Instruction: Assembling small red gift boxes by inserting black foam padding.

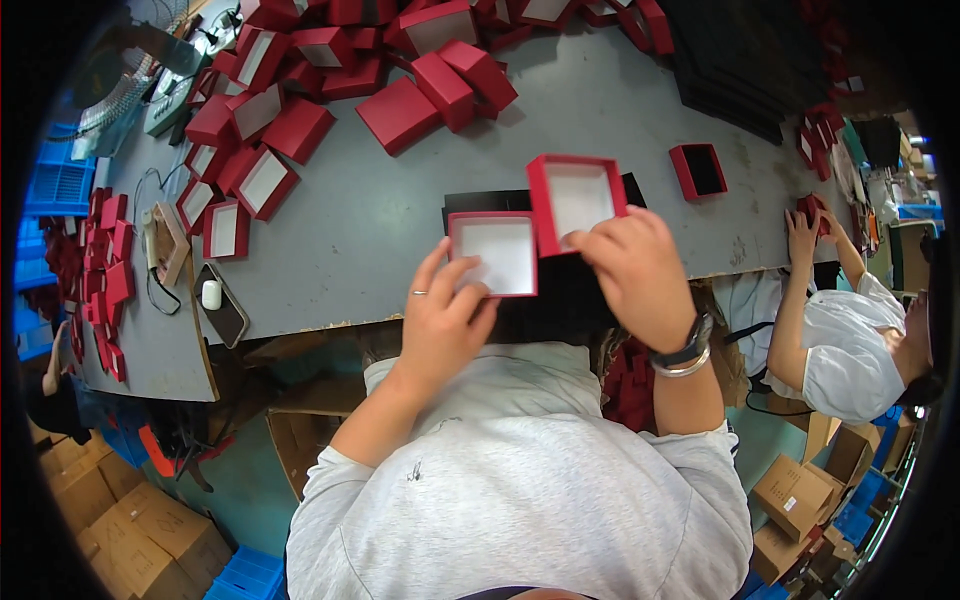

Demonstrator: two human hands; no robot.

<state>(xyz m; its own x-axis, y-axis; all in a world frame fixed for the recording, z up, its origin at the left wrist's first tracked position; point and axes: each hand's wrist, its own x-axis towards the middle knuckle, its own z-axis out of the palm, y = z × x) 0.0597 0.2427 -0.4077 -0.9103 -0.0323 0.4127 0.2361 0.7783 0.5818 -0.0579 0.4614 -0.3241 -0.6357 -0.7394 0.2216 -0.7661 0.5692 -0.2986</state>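
Two red boxes with white insides are held side by side over the near edge of the grey table (330, 250). My left hand (448, 320) grips the left red box (497, 250) at its near left side, fingers reaching over the rim. The right red box (575, 195) sits slightly farther away, its edge against the left one. My right hand (640, 275) pinches it at its near right corner, with a fingertip inside. Beneath both boxes lie black sheets (480, 203), partly hidden. Farther right stands a small red box with a black inside (703, 170).
A large heap of red boxes (400, 110) covers the table's far left. Stacked black sheets (735, 85) lie at the far right. A phone (228, 318) with a white earbud case (211, 294) rests on the left. A co-worker (835, 340) handles a red box at the right.
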